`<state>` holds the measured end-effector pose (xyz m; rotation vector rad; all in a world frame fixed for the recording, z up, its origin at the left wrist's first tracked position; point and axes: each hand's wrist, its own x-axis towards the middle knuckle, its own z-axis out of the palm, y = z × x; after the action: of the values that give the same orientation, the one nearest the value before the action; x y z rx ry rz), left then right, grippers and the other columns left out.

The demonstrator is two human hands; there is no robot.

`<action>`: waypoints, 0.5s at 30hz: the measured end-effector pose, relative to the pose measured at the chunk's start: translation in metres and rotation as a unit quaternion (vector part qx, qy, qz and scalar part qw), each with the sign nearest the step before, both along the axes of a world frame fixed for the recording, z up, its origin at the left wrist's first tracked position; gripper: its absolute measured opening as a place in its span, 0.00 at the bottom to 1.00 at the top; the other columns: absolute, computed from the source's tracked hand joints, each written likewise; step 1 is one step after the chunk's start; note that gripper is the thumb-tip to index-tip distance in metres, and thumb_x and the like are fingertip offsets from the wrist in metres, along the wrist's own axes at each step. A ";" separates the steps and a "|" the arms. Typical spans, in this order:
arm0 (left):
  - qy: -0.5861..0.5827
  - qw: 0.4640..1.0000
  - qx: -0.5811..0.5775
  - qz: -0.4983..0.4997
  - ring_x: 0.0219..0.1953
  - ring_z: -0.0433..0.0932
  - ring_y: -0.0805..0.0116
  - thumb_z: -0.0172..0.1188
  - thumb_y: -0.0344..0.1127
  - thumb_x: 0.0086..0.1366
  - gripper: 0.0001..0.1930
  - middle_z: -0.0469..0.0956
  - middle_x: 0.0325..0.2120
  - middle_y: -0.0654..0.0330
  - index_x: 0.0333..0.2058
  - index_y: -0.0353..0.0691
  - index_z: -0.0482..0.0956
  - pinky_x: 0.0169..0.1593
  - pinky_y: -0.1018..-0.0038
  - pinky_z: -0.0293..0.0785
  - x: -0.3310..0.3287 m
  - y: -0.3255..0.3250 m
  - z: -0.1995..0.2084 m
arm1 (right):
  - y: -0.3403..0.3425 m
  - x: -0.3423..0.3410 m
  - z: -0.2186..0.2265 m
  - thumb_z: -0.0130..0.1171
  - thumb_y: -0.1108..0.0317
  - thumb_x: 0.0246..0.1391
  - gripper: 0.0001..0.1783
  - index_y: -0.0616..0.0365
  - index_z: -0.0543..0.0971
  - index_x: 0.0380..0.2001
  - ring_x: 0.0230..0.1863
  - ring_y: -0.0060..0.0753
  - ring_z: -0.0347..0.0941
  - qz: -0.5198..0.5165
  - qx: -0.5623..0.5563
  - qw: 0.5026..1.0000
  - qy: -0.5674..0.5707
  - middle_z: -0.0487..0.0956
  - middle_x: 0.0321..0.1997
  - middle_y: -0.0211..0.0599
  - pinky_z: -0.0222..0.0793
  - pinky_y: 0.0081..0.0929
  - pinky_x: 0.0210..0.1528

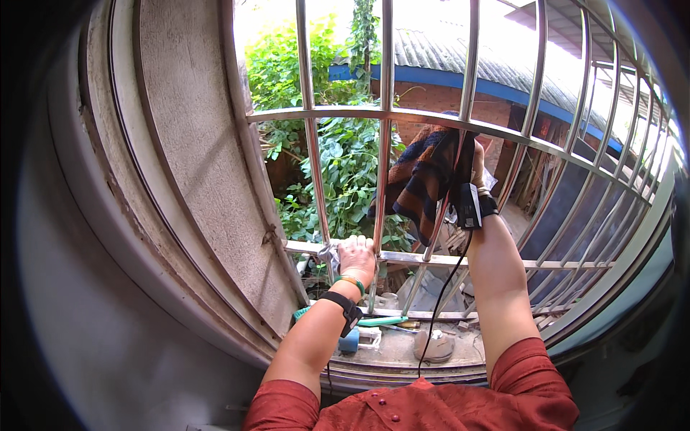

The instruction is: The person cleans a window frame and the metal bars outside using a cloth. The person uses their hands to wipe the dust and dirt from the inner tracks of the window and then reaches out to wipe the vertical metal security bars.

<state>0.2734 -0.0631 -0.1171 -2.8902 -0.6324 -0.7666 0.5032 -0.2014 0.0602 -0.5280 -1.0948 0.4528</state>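
A metal window grille [431,122] of upright and level bars stands before me. My left hand [357,258] is closed around its lower level bar, with a bit of greyish material [329,257] beside the knuckles. Higher up and to the right, my right hand [478,165] grips a dark cloth [420,179] with brown and orange stripes. The cloth hangs in loose folds at the bars; its upper part reaches the middle level bar. Most of the right fingers are hidden by the cloth. Each wrist wears a black band, and a black cable runs down from the right one.
On the sill below lie a green-handled tool [381,321], a blue cylinder [348,341] and a roundish brown object [434,346]. A rough wall [187,108] borders the window on the left. Leafy plants [345,158] and a corrugated roof [438,54] are outside.
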 end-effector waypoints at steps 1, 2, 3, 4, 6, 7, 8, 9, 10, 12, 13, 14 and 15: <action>0.000 1.000 0.002 0.002 0.43 0.65 0.64 0.46 0.36 0.53 0.08 0.68 0.33 0.63 0.33 0.48 0.70 0.45 0.62 0.57 0.001 0.000 -0.001 | 0.001 0.007 0.000 0.47 0.65 0.50 0.10 0.59 0.74 0.30 0.28 0.22 0.70 -0.027 0.006 1.000 -0.002 0.76 0.29 0.29 0.70 0.21 0.33; 0.000 1.000 0.006 0.000 0.43 0.65 0.64 0.47 0.36 0.53 0.09 0.68 0.33 0.63 0.34 0.48 0.70 0.45 0.63 0.57 0.002 0.000 -0.004 | 0.000 0.013 -0.001 0.47 0.67 0.51 0.09 0.58 0.75 0.29 0.27 0.20 0.69 -0.056 0.011 0.998 -0.003 0.76 0.29 0.27 0.70 0.20 0.32; 0.001 1.000 0.010 0.001 0.43 0.65 0.64 0.47 0.36 0.53 0.09 0.68 0.33 0.63 0.34 0.48 0.70 0.45 0.63 0.57 0.001 0.000 -0.003 | 0.001 0.013 0.002 0.47 0.65 0.50 0.10 0.58 0.75 0.28 0.26 0.20 0.70 -0.020 0.003 0.999 -0.027 0.75 0.28 0.28 0.70 0.21 0.31; 0.003 1.000 0.011 0.002 0.43 0.65 0.64 0.47 0.36 0.53 0.09 0.68 0.33 0.63 0.34 0.48 0.70 0.45 0.63 0.57 0.000 -0.001 -0.001 | 0.001 0.013 0.003 0.47 0.64 0.50 0.10 0.58 0.75 0.28 0.26 0.21 0.70 -0.002 0.001 0.999 -0.038 0.75 0.27 0.28 0.70 0.21 0.30; 0.026 1.000 0.000 0.013 0.43 0.65 0.64 0.48 0.36 0.52 0.09 0.68 0.34 0.62 0.34 0.48 0.70 0.45 0.63 0.57 0.000 -0.004 0.003 | 0.000 0.014 0.009 0.48 0.62 0.49 0.11 0.58 0.75 0.27 0.25 0.23 0.70 0.096 -0.021 0.995 -0.003 0.75 0.25 0.29 0.70 0.21 0.30; 0.030 0.999 0.003 0.012 0.43 0.65 0.64 0.48 0.36 0.52 0.09 0.68 0.34 0.62 0.34 0.48 0.70 0.45 0.63 0.57 0.000 -0.005 0.002 | -0.003 0.006 0.013 0.48 0.61 0.49 0.12 0.58 0.75 0.27 0.25 0.23 0.70 0.135 -0.027 0.990 0.023 0.75 0.25 0.30 0.70 0.22 0.30; 0.011 1.000 0.017 0.013 0.42 0.65 0.64 0.47 0.36 0.53 0.09 0.69 0.32 0.63 0.34 0.48 0.70 0.45 0.63 0.58 0.001 -0.005 0.001 | -0.006 -0.003 0.016 0.48 0.60 0.49 0.12 0.58 0.75 0.27 0.25 0.24 0.70 0.173 -0.034 0.983 0.051 0.75 0.24 0.30 0.70 0.22 0.30; -0.009 0.999 0.034 0.015 0.41 0.66 0.65 0.46 0.36 0.54 0.08 0.69 0.31 0.64 0.33 0.49 0.71 0.44 0.63 0.58 0.000 -0.004 0.001 | -0.008 -0.012 0.017 0.48 0.53 0.50 0.16 0.55 0.74 0.30 0.29 0.21 0.68 0.092 -0.095 0.991 0.032 0.73 0.25 0.29 0.68 0.20 0.33; -0.011 0.999 0.038 0.014 0.41 0.66 0.65 0.46 0.36 0.53 0.07 0.69 0.31 0.64 0.32 0.49 0.71 0.43 0.64 0.59 -0.001 -0.004 0.000 | -0.010 -0.024 0.020 0.47 0.50 0.51 0.18 0.54 0.74 0.32 0.30 0.21 0.68 0.080 -0.124 0.987 0.064 0.73 0.26 0.28 0.67 0.21 0.35; -0.005 0.999 0.021 0.027 0.41 0.67 0.66 0.46 0.36 0.54 0.07 0.70 0.31 0.64 0.31 0.49 0.71 0.43 0.64 0.59 -0.001 0.005 -0.006 | -0.009 -0.049 0.022 0.46 0.45 0.52 0.22 0.52 0.74 0.35 0.33 0.21 0.67 0.064 -0.177 0.973 0.132 0.74 0.29 0.27 0.66 0.21 0.38; -0.002 1.000 0.015 0.012 0.40 0.67 0.65 0.46 0.36 0.54 0.08 0.69 0.31 0.64 0.33 0.49 0.71 0.43 0.64 0.60 -0.001 0.004 -0.004 | -0.005 -0.046 0.019 0.46 0.45 0.52 0.22 0.52 0.75 0.35 0.32 0.22 0.68 0.067 -0.134 0.982 0.115 0.75 0.29 0.27 0.67 0.22 0.37; 0.006 1.000 0.010 0.011 0.42 0.67 0.65 0.46 0.36 0.54 0.08 0.69 0.32 0.63 0.33 0.49 0.71 0.43 0.64 0.59 0.001 0.000 -0.001 | -0.003 -0.040 0.015 0.46 0.45 0.52 0.22 0.52 0.75 0.34 0.30 0.23 0.69 0.069 -0.091 0.989 0.095 0.76 0.30 0.27 0.68 0.22 0.36; 0.010 0.999 0.027 0.015 0.42 0.66 0.64 0.46 0.36 0.54 0.08 0.69 0.33 0.63 0.33 0.49 0.71 0.44 0.64 0.59 -0.001 -0.003 0.004 | -0.003 -0.042 0.018 0.46 0.45 0.52 0.22 0.52 0.75 0.34 0.30 0.23 0.69 0.063 -0.086 0.990 0.095 0.76 0.30 0.27 0.68 0.22 0.36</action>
<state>0.2728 -0.0659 -0.1129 -2.8299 -0.6420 -0.7379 0.4610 -0.2040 0.0783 -0.5563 -0.9133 0.6994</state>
